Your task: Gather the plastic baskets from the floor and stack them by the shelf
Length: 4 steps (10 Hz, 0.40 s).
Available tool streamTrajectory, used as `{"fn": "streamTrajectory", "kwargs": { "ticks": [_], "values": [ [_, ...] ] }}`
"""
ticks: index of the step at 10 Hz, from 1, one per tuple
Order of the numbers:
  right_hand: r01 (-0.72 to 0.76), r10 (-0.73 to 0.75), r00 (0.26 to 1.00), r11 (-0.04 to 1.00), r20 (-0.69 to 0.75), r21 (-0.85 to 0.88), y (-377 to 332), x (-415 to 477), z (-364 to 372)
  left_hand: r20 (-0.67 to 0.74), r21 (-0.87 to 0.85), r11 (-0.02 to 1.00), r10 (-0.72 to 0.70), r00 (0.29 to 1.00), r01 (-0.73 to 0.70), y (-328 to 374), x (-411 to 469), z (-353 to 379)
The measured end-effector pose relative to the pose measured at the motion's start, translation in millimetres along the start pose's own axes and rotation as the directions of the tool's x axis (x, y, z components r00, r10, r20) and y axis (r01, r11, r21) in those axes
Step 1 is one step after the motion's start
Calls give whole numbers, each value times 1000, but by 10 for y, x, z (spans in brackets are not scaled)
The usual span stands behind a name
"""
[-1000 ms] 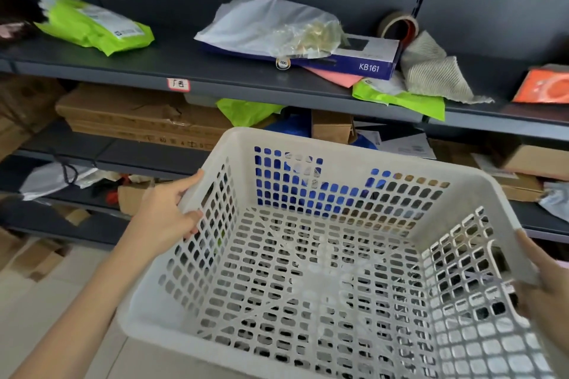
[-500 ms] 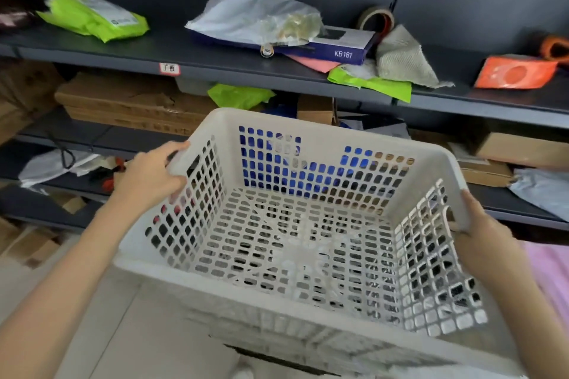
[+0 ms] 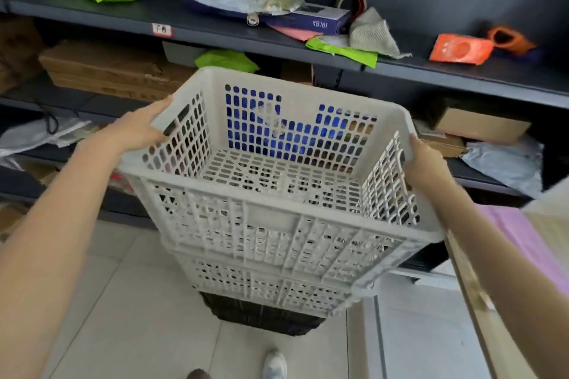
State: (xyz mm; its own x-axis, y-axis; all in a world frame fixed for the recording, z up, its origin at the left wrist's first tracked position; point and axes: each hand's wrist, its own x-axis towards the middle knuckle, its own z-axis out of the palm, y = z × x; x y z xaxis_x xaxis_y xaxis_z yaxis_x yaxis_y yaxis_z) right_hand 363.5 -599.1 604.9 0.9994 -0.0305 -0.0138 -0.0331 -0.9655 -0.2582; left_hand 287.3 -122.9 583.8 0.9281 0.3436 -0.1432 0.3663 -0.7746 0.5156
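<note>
Head view: my left hand (image 3: 138,129) and right hand (image 3: 426,160) each grip a side rim of the white basket (image 3: 277,194), which sits atop another white basket (image 3: 271,289) over a black basket (image 3: 261,315), before the shelf (image 3: 215,31).

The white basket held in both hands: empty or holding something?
Empty. Through the white basket the perforated bottom shows bare; the left hand and right hand hold its side rims.
</note>
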Motion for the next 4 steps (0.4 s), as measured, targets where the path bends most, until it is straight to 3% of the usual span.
{"fn": "streamTrajectory", "kwargs": {
  "ticks": [2, 3, 4],
  "values": [
    [13, -13, 1000, 1000, 4, 11, 2, -47, -32, -62, 41, 998, 47, 997, -44, 117, -146, 2],
    [-12, 12, 996, 1000, 93, 5, -17, -68, -103, -124, 32, 999, 40, 991, -37, 147, -261, 5],
    [-70, 76, 994, 995, 84, -70, 26, -91, -297, -189, 108, 992, 83, 978, -63, 198, -382, -81]
  ]
}}
